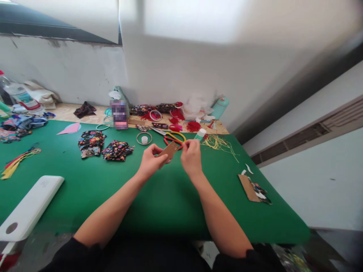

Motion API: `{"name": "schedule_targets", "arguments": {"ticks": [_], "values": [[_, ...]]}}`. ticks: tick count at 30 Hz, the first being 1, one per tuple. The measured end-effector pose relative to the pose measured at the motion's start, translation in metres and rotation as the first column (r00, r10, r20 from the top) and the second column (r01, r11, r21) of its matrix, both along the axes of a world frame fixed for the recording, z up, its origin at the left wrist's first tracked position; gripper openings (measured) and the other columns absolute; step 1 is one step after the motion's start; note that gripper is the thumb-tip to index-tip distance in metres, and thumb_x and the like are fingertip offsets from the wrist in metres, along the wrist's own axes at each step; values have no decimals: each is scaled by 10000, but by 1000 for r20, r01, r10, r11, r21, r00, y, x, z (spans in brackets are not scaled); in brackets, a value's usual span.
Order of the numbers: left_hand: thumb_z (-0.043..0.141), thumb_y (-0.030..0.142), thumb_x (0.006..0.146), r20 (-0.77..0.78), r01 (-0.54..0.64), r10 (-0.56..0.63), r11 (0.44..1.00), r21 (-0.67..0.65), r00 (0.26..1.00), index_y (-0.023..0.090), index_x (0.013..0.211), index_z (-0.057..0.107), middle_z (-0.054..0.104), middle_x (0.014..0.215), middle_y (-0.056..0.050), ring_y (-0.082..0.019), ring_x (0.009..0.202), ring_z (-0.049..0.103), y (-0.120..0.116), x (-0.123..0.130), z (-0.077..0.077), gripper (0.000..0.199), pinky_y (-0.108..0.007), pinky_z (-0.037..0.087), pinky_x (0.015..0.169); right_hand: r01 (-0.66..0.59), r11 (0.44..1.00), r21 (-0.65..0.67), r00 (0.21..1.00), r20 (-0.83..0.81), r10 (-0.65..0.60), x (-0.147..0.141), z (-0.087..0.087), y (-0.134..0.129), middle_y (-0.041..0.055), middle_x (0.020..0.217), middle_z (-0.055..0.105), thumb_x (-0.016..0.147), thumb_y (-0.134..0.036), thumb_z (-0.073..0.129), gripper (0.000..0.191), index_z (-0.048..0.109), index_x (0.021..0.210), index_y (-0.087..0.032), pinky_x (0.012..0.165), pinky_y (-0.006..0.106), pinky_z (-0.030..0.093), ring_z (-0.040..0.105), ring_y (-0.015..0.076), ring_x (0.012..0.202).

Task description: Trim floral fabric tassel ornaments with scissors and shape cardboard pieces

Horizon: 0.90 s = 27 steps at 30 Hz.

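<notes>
My left hand (pixel 153 161) grips a small brown card (pixel 169 150) between thumb and fingers, above the green table surface (pixel 159 204). Just right of the card, my right hand (pixel 191 156) is closed in a pinch; whatever lies between its fingertips is too small to make out. Behind both hands lie scissors (pixel 178 135) with red and yellow handles, their blades pointing left. A glue bottle (pixel 200 134) with a white cap is right behind my right hand. To the left of the scissors, a ring (pixel 137 138) surrounds a small white cap (pixel 144 140).
Floral fabric pieces (pixel 91 141) lie left of centre. A white power bank (pixel 32 207) is at the left front. Yellow strings (pixel 217 142) spread at the right, and a brown card piece (pixel 248 187) with scraps lies nearer. Red tassels (pixel 193 126) line the back.
</notes>
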<state>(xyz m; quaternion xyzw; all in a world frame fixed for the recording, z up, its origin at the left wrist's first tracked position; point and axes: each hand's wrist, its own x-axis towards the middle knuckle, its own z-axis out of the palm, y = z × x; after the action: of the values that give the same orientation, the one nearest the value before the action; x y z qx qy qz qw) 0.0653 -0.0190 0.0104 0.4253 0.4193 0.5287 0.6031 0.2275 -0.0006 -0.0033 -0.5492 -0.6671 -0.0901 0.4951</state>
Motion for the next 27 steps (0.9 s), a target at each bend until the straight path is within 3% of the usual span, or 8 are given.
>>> {"name": "schedule_targets", "arguments": {"ticks": [3,8,13,21,27], "values": [[759,214,563,-7,-12,12,1000,0,1000,150,677,446,635,696,-9,-199,592,682,-1,-3,2,338,-291,568,525,79,996,32,994,-74,-76,15,9,1,59,770,531,874,-191,459,109,507,776,-192,670,347,471,523,195,709],[770,220,558,-2,-68,68,998,0,998,144,683,460,643,704,-18,-184,592,678,2,-4,3,342,-290,572,539,-247,969,-32,966,-91,243,10,27,-11,40,810,623,869,-234,549,97,641,854,-209,687,311,498,605,170,741],[784,245,546,-1,-70,70,998,3,998,142,688,472,641,711,-13,-186,617,681,3,-4,2,358,-310,582,573,-361,930,-74,926,-146,348,-5,26,-17,36,813,647,843,-206,585,90,657,897,-208,669,296,522,629,160,719],[807,315,515,26,-38,37,998,40,999,150,682,464,635,726,-5,-184,630,681,2,-3,2,415,-304,578,576,-332,936,-119,941,-109,321,-7,24,-16,26,755,598,855,-195,562,63,618,825,-197,597,278,491,583,152,651],[804,329,511,9,-28,28,999,44,1000,152,685,458,617,693,13,-168,596,669,3,-2,-1,425,-297,576,567,-311,940,-140,947,43,319,-6,14,-11,64,796,546,891,-163,469,99,547,832,-181,691,332,483,551,195,737]]}}
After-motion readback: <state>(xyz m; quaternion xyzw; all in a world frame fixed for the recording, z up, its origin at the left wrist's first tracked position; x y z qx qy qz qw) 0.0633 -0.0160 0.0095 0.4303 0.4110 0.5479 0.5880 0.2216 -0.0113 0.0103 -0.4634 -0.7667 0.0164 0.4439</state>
